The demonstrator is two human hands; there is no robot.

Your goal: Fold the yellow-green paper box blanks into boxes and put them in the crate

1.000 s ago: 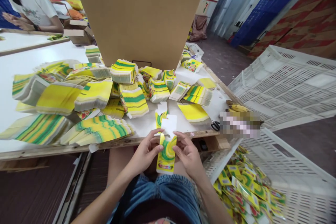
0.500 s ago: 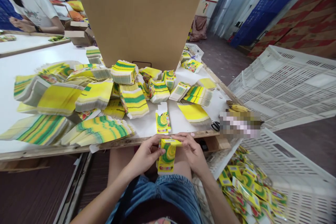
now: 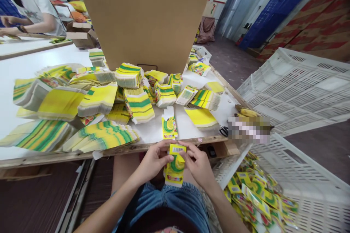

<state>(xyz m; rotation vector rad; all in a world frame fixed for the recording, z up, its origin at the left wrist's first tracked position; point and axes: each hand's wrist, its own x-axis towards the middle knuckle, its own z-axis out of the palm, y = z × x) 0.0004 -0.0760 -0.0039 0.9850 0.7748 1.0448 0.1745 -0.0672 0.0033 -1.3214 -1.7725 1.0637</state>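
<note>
Between my two hands, just over my lap at the table's front edge, is a small yellow and green carton point(image 3: 175, 169). My left hand point(image 3: 156, 160) grips its left side, thumb on the printed front. My right hand point(image 3: 194, 160) pinches its upper right, with the thumb at the barcode flap point(image 3: 177, 149). A similar flat carton point(image 3: 169, 125) with a white flap lies on the table right beyond my hands. Stacks of flat yellow cartons point(image 3: 139, 105) stand behind it.
More carton stacks point(image 3: 62, 102) cover the left of the white table point(image 3: 79, 54). A large cardboard box point(image 3: 147, 18) rises behind. Scissors point(image 3: 224, 131) and bananas point(image 3: 246, 112) lie at the right edge. A white crate point(image 3: 306, 174) holds yellow packets point(image 3: 254, 196). Another person point(image 3: 41, 11) sits at far left.
The carton's top flap, sticking out to the right before, is now folded down over the front, showing a barcode. My right thumb has moved onto it. The other person's hands have lowered to the table.
</note>
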